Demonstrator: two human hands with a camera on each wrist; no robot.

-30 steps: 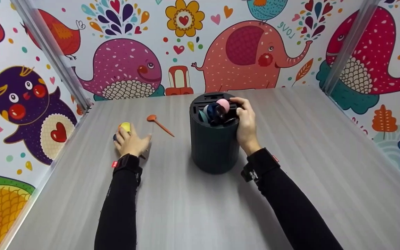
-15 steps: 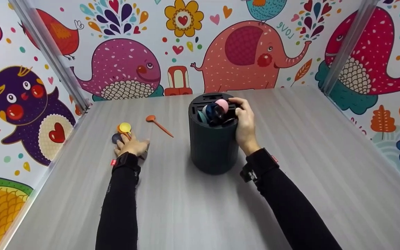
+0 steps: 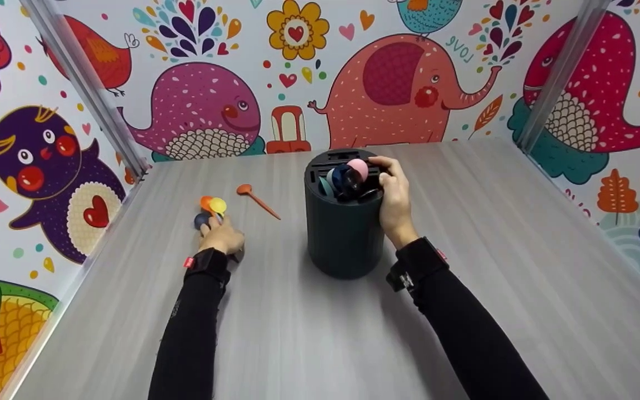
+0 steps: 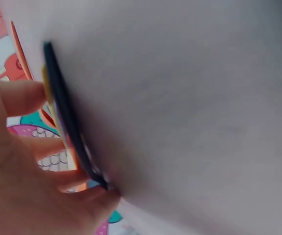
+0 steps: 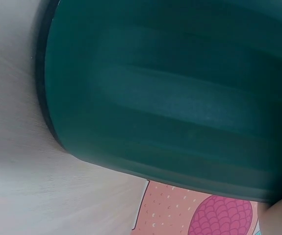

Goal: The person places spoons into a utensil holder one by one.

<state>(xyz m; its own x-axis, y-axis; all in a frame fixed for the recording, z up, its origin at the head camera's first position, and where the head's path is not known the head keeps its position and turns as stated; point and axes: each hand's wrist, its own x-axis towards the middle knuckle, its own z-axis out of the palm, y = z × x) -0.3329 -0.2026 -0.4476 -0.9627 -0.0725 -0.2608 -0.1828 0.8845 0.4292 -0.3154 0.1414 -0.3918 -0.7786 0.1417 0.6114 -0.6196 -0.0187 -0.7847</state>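
In the head view, my left hand (image 3: 223,240) grips a small bunch of spoons at the table's left. Their heads point away from me: a yellow spoon (image 3: 218,205), an orange spoon (image 3: 205,201) and a navy spoon (image 3: 202,220). The left wrist view has thumb and fingers around the stacked handles, a dark handle (image 4: 66,110) outermost, low over the table. My right hand (image 3: 396,203) holds the rim of an upright dark green utensil holder (image 3: 345,239). Inside the holder stand utensils with a pink head (image 3: 358,168), a navy one and a teal one.
An orange-red spoon (image 3: 259,202) lies by itself on the grey table (image 3: 298,333), between the left hand and the holder. Walls printed with cartoon animals (image 3: 203,105) enclose the back and both sides.
My left hand has gone from spread fingers over the spoons to gripping them, and the spoons have shifted slightly right. The right hand stays on the holder's rim.
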